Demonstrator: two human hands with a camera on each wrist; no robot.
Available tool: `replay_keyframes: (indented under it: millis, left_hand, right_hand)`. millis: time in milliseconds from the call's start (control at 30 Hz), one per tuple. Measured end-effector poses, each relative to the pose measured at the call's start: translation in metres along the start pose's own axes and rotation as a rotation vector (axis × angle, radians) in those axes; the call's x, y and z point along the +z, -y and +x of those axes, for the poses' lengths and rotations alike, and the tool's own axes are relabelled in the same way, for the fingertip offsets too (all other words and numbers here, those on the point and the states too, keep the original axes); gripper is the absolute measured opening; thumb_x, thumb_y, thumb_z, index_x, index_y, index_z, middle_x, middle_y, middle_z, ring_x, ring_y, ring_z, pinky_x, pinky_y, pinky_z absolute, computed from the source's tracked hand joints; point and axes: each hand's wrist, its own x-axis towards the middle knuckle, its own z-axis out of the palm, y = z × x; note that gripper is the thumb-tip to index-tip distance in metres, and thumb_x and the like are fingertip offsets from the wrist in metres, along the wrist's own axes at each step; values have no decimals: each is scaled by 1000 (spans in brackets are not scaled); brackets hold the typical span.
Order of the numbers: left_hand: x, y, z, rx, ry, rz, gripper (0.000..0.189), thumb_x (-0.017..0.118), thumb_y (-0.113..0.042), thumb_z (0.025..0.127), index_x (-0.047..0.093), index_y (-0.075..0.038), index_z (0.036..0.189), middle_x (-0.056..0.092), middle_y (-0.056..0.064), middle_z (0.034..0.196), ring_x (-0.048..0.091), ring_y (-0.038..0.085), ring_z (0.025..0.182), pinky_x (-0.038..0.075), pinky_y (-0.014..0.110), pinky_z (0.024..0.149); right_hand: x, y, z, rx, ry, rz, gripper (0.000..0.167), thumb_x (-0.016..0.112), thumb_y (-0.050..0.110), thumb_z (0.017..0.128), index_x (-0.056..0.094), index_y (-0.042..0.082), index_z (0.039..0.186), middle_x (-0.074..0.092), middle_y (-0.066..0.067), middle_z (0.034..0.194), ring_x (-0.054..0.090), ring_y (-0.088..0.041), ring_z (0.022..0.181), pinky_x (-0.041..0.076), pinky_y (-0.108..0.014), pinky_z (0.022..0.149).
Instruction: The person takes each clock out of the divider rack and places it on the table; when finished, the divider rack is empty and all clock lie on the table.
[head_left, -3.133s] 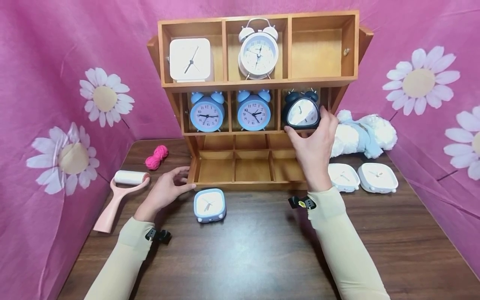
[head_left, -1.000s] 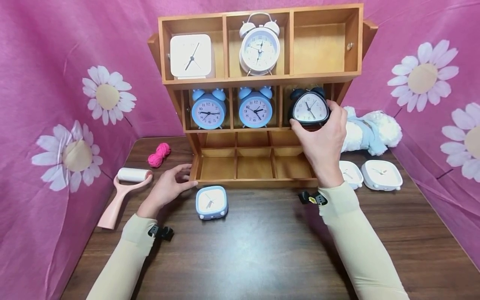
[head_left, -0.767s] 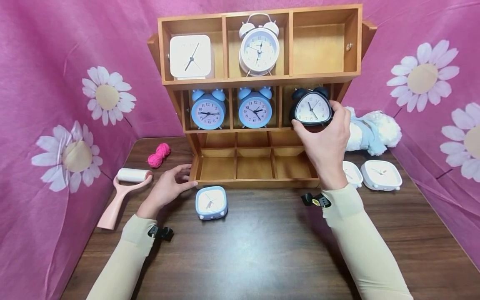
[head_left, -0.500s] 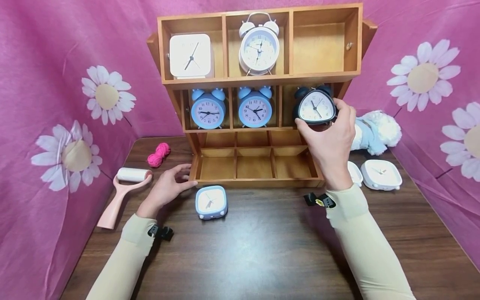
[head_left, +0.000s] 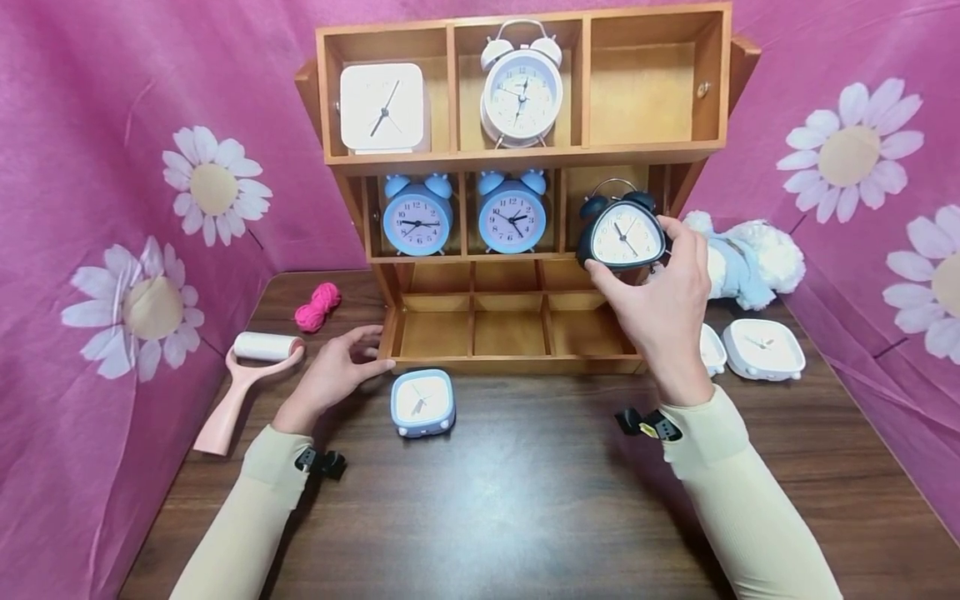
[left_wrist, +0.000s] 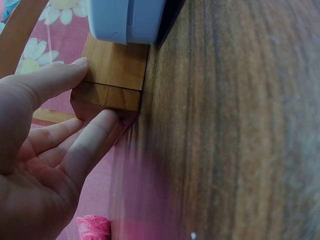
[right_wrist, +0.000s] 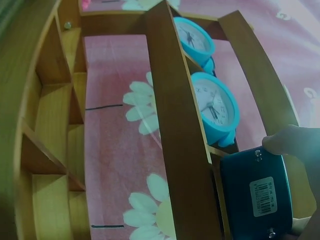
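In the head view my right hand [head_left: 667, 312] grips a black triangular twin-bell alarm clock [head_left: 627, 237] between thumb and fingers. The clock is in front of the right compartment in the middle row of a wooden shelf [head_left: 517, 365]. Its underside, with a barcode label [right_wrist: 263, 196], shows in the right wrist view. My left hand [head_left: 335, 375] holds the shelf's lower left corner [left_wrist: 107, 95], thumb on the front and fingers at the side. Close to that hand, a blue square clock [head_left: 422, 403] lies face up on the table.
Two blue twin-bell clocks [head_left: 417, 220] share the middle row. Above them stand a white square clock [head_left: 384, 108] and a white twin-bell clock [head_left: 522, 96]. White clocks [head_left: 763, 350] and a plush toy [head_left: 742, 262] lie right; a lint roller [head_left: 243, 387] and pink yarn [head_left: 317, 307] left.
My right hand has drawn the black clock forward out of its compartment and slightly rightward; its bells and handle now show fully. The left hand stays at the shelf corner.
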Motion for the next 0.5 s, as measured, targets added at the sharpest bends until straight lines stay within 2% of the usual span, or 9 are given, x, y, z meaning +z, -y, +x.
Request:
replay_keyframes:
  millis: [167, 500]
  left_hand:
    - [0, 0, 1, 0, 1, -4, 71, 85, -31, 102, 56, -9, 162, 76, 22, 141, 76, 38, 128, 60, 53, 103]
    - [1, -3, -1, 4, -1, -13, 70, 85, -33, 102, 57, -8, 162, 76, 22, 142, 76, 37, 128, 59, 44, 100]
  right_hand:
    - [-2, -3, -10, -51, 2, 10, 92, 101, 40, 79, 59, -1, 150, 61, -24, 145, 57, -32, 138, 44, -50, 112]
    - [-3, -3, -23, -93, -1, 2, 90, 100, 38, 78, 59, -3, 148, 62, -25, 142, 59, -34, 137, 46, -49, 111]
